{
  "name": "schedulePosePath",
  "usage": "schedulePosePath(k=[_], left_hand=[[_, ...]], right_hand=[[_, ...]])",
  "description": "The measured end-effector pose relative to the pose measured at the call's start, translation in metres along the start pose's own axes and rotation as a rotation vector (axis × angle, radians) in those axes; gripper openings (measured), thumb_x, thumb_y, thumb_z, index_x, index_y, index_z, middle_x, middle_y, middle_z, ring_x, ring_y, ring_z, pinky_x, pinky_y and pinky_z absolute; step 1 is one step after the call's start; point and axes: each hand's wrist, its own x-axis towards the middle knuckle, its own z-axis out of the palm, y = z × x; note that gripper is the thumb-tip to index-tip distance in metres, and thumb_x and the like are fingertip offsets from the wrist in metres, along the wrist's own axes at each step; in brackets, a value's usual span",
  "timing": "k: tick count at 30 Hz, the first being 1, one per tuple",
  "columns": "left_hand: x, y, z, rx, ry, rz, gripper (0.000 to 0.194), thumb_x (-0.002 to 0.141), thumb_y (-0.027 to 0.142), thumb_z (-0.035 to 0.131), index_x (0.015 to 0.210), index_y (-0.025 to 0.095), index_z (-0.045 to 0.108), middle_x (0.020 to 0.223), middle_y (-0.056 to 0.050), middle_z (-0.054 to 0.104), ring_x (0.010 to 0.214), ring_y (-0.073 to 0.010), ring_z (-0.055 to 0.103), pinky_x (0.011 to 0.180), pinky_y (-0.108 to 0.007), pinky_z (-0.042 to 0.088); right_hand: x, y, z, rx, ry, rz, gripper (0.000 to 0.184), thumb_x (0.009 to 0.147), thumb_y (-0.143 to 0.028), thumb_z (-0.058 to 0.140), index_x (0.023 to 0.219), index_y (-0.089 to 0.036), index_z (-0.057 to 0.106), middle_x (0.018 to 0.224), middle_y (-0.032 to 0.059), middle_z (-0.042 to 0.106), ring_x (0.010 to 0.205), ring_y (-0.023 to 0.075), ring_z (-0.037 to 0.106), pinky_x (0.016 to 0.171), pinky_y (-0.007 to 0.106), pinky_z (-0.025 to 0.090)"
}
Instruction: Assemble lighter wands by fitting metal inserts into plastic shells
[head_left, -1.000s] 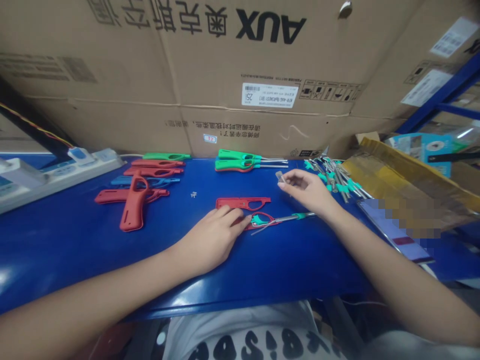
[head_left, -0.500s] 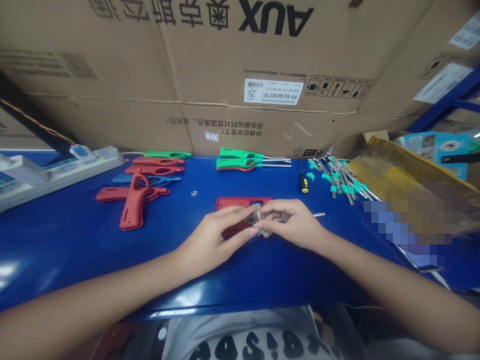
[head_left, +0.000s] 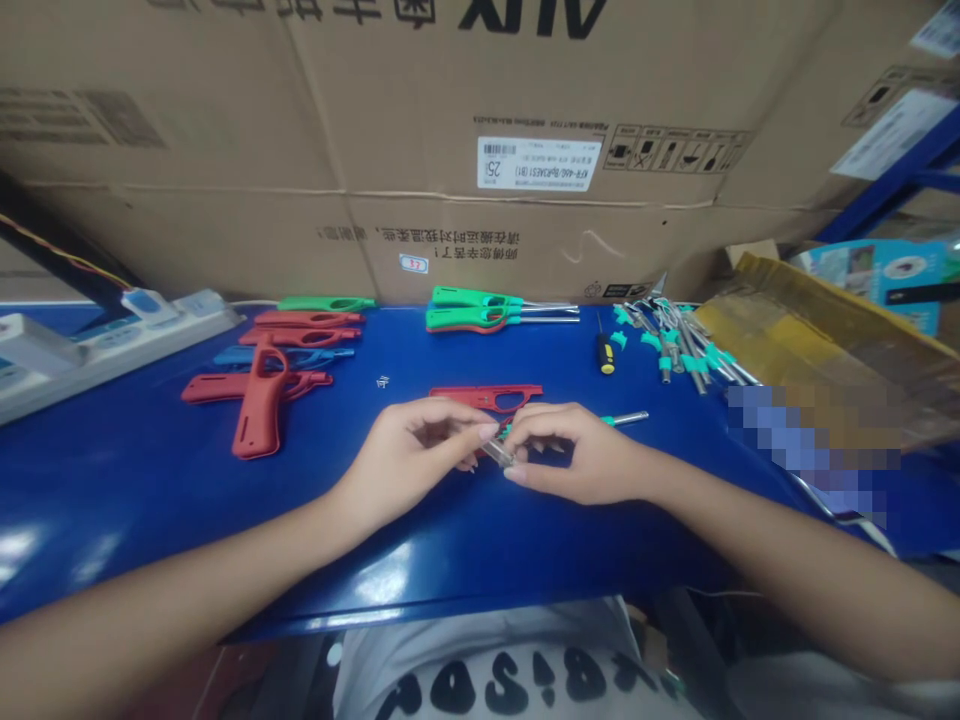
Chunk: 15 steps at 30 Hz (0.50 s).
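Observation:
My left hand and my right hand meet over the middle of the blue table. Both are pinched on a small clear part held between their fingertips. Beneath the hands lies a red lighter shell half with a teal piece and a metal tube sticking out to the right. A second red shell half lies just behind the hands.
Red, blue and green lighter shells lie at the left. Two assembled green lighters rest at the back. A small screwdriver and several teal-tipped metal tubes lie at the right. Large cardboard boxes stand behind; a power strip is far left.
My right hand came from the tubes at the right, carrying a small clear part, to my left hand at the centre. Both hands now pinch it over the red shell.

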Motion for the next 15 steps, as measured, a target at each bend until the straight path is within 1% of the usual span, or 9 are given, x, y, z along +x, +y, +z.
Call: schedulePosePath(k=[2, 4, 7, 9, 11, 13, 15], left_hand=[[0.001, 0.0, -0.002, -0.019, 0.01, -0.011, 0.017, 0.082, 0.029, 0.079, 0.087, 0.013, 0.077, 0.077, -0.002, 0.078, 0.062, -0.0105, 0.07, 0.062, -0.017, 0.061], [0.002, -0.001, -0.003, -0.028, 0.001, -0.021, 0.017, 0.083, 0.03, 0.078, 0.085, 0.013, 0.075, 0.073, -0.002, 0.077, 0.062, -0.0102, 0.07, 0.061, -0.017, 0.06], [0.002, -0.001, -0.005, -0.032, -0.032, -0.049, 0.018, 0.085, 0.03, 0.076, 0.083, 0.012, 0.074, 0.066, 0.0, 0.073, 0.055, -0.0079, 0.066, 0.057, -0.015, 0.057], [0.002, 0.0, -0.005, -0.045, -0.087, -0.088, 0.018, 0.087, 0.03, 0.074, 0.086, 0.012, 0.075, 0.067, 0.0, 0.072, 0.053, -0.0072, 0.064, 0.055, -0.015, 0.056], [0.001, 0.001, -0.005, -0.063, -0.176, -0.13, 0.019, 0.088, 0.03, 0.072, 0.092, 0.012, 0.076, 0.071, -0.001, 0.073, 0.054, -0.0077, 0.065, 0.055, -0.016, 0.056], [0.0, 0.0, -0.004, -0.074, -0.263, -0.162, 0.02, 0.088, 0.029, 0.071, 0.097, 0.012, 0.076, 0.076, -0.003, 0.074, 0.057, -0.0087, 0.066, 0.057, -0.018, 0.058], [0.0, -0.001, -0.004, -0.077, -0.312, -0.174, 0.02, 0.088, 0.028, 0.071, 0.099, 0.011, 0.075, 0.08, -0.004, 0.075, 0.06, -0.0095, 0.066, 0.061, -0.02, 0.059]], right_hand=[[0.0, 0.001, -0.001, -0.014, 0.011, -0.013, 0.012, 0.087, -0.03, 0.072, 0.088, -0.018, 0.07, 0.08, 0.0016, 0.064, 0.073, 0.0128, 0.058, 0.067, 0.027, 0.047], [0.0, 0.001, -0.003, -0.018, 0.053, -0.015, 0.012, 0.088, -0.029, 0.072, 0.086, -0.017, 0.07, 0.077, 0.0012, 0.062, 0.069, 0.0121, 0.056, 0.063, 0.026, 0.044], [0.0, 0.0, -0.005, -0.006, 0.106, -0.003, 0.013, 0.09, -0.03, 0.068, 0.087, -0.018, 0.071, 0.077, 0.0012, 0.063, 0.064, 0.0106, 0.051, 0.057, 0.024, 0.041], [-0.001, -0.001, -0.008, -0.006, 0.121, 0.0, 0.014, 0.093, -0.03, 0.066, 0.089, -0.017, 0.071, 0.078, 0.0014, 0.064, 0.062, 0.0099, 0.05, 0.057, 0.024, 0.041], [-0.001, -0.001, -0.01, -0.014, 0.13, -0.009, 0.015, 0.094, -0.029, 0.065, 0.091, -0.017, 0.071, 0.08, 0.002, 0.065, 0.064, 0.0099, 0.052, 0.057, 0.023, 0.042], [-0.002, 0.0, -0.011, -0.017, 0.146, -0.022, 0.014, 0.094, -0.028, 0.065, 0.093, -0.016, 0.071, 0.082, 0.0026, 0.066, 0.065, 0.0098, 0.054, 0.059, 0.023, 0.043], [-0.002, 0.001, -0.011, -0.021, 0.164, -0.039, 0.013, 0.093, -0.027, 0.066, 0.093, -0.016, 0.071, 0.083, 0.0027, 0.067, 0.066, 0.0095, 0.055, 0.059, 0.022, 0.044]])
